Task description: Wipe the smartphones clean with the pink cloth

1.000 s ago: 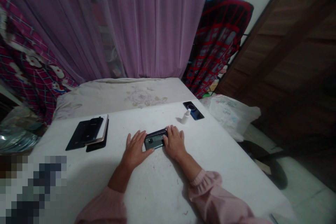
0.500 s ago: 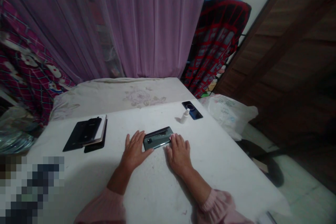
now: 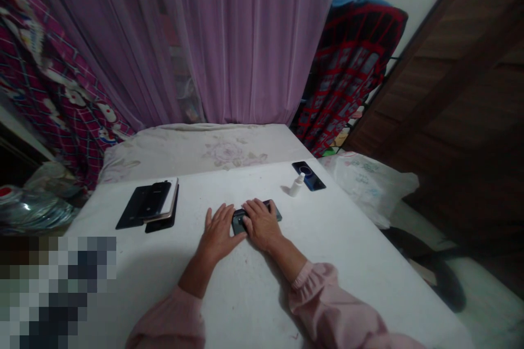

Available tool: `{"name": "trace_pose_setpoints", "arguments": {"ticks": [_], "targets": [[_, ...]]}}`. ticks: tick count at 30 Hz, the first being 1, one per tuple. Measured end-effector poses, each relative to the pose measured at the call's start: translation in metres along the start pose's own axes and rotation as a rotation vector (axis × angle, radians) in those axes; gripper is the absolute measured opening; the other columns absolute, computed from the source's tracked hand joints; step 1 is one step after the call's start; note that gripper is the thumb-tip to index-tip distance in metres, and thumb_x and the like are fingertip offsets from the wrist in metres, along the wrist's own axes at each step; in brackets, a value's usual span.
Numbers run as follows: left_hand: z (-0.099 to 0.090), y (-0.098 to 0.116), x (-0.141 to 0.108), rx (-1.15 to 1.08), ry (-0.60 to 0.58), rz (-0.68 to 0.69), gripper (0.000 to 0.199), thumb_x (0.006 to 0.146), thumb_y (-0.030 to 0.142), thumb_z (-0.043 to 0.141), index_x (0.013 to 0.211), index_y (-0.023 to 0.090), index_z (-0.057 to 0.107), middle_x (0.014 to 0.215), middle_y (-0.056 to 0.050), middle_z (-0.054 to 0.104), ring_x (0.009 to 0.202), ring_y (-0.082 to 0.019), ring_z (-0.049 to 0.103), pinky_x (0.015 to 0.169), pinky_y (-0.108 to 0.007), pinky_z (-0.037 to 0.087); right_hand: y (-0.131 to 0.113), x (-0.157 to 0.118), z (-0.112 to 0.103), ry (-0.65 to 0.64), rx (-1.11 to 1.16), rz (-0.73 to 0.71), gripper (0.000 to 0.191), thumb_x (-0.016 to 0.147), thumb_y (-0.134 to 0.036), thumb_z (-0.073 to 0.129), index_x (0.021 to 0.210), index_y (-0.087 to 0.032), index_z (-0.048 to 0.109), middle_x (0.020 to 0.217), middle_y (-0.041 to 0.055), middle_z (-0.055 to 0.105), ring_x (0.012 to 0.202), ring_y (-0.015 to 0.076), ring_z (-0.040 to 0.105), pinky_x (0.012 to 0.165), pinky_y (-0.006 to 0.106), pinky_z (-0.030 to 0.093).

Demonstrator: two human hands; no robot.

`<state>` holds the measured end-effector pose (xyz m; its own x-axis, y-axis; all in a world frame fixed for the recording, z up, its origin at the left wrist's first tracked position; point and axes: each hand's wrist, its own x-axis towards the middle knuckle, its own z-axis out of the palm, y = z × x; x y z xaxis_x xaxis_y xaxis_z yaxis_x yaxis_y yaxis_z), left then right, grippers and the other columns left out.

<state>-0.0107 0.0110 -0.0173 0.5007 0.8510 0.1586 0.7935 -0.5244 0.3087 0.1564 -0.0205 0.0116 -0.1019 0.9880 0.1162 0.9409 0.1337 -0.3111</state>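
"Purple curtain (image 3: pixel 254 38), white table (image 3: pixel 347 262): where's the phone (image 3: pixel 237 226)?"
"Flat, mid-table. My left hand (image 3: pixel 220 233) holds its left end between thumb and fingers; my right hand (image 3: pixel 262 224) lies over it; whether that grips, I can't tell."
"Handling?"
"Likely light, stiff, slick, breakable; I'd hold the edges."

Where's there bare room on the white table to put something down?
The white table is bare between the right sleeve and white bottle, and between the left hand and device pile. It's crowded in the middle, where the right hand partly covers the phone.
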Motion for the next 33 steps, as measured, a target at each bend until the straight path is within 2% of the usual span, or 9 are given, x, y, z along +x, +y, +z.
{"name": "trace_pose_setpoints", "arguments": {"ticks": [2,5,12,17,21,25,28,33], "targets": [[0.001,0.000,0.000,0.001,0.005,0.001,0.060,0.081,0.042,0.063,0.133,0.017,0.048,0.143,-0.014,0.049,0.136,-0.031,0.038,0.115,-0.058,0.015,-0.005,-0.001,0.000,-0.014,-0.010,-0.034,0.043,0.099,-0.036,0.031,0.136,-0.024,0.048,0.142,0.0072,0.050,0.136,0.0243,0.035,0.112,0.057,0.009],[0.000,0.001,-0.001,0.000,0.015,-0.007,0.060,0.081,0.044,0.063,0.133,0.017,0.048,0.142,-0.014,0.050,0.136,-0.032,0.038,0.114,-0.058,0.016,0.001,-0.002,-0.003,-0.011,-0.046,-0.015,0.041,0.099,-0.036,0.031,0.135,-0.026,0.049,0.141,0.0066,0.051,0.134,0.0241,0.036,0.112,0.057,0.009],[-0.003,0.004,-0.001,-0.007,0.017,-0.034,0.061,0.081,0.046,0.062,0.132,0.016,0.049,0.141,-0.015,0.051,0.136,-0.032,0.038,0.114,-0.059,0.016,0.035,-0.009,-0.010,0.066,-0.135,0.241,0.042,0.099,-0.036,0.029,0.136,-0.026,0.048,0.142,0.0079,0.050,0.132,0.0259,0.037,0.110,0.060,0.013],[-0.002,0.003,-0.001,-0.017,0.029,-0.027,0.060,0.082,0.048,0.060,0.132,0.017,0.049,0.140,-0.015,0.051,0.136,-0.032,0.038,0.114,-0.058,0.014,0.037,-0.028,-0.002,0.062,-0.161,0.304,0.048,0.099,-0.035,0.028,0.144,-0.021,0.038,0.148,0.0105,0.041,0.136,0.0275,0.033,0.109,0.059,0.017],[0.000,0.002,-0.001,-0.017,0.042,-0.019,0.060,0.083,0.049,0.059,0.133,0.017,0.049,0.141,-0.015,0.050,0.135,-0.032,0.039,0.114,-0.058,0.013,0.035,-0.055,0.004,0.085,-0.210,0.268,0.052,0.097,-0.034,0.031,0.146,-0.017,0.034,0.151,0.0127,0.036,0.137,0.0296,0.032,0.109,0.059,0.018],[0.002,0.001,-0.002,-0.019,0.050,-0.008,0.062,0.082,0.051,0.059,0.133,0.017,0.049,0.141,-0.015,0.051,0.135,-0.033,0.039,0.114,-0.058,0.014,0.036,-0.078,0.007,0.052,-0.244,0.226,0.055,0.096,-0.034,0.034,0.148,-0.017,0.030,0.155,0.0115,0.028,0.140,0.0309,0.028,0.109,0.060,0.020],[0.002,0.000,-0.001,-0.018,0.049,-0.001,0.061,0.083,0.051,0.058,0.134,0.018,0.048,0.141,-0.014,0.051,0.135,-0.033,0.039,0.114,-0.059,0.014,0.032,-0.084,0.007,0.009,-0.244,0.150,0.056,0.096,-0.034,0.035,0.149,-0.017,0.027,0.156,0.0108,0.023,0.143,0.0307,0.022,0.110,0.060,0.020],[-0.001,0.001,0.000,-0.009,0.021,-0.002,0.062,0.083,0.051,0.059,0.134,0.017,0.048,0.142,-0.014,0.050,0.136,-0.033,0.038,0.114,-0.059,0.016,0.017,-0.082,0.005,-0.027,-0.181,-0.059,0.056,0.098,-0.038,0.034,0.151,-0.023,0.022,0.157,0.0075,0.020,0.145,0.0258,0.018,0.113,0.057,0.014]]}}
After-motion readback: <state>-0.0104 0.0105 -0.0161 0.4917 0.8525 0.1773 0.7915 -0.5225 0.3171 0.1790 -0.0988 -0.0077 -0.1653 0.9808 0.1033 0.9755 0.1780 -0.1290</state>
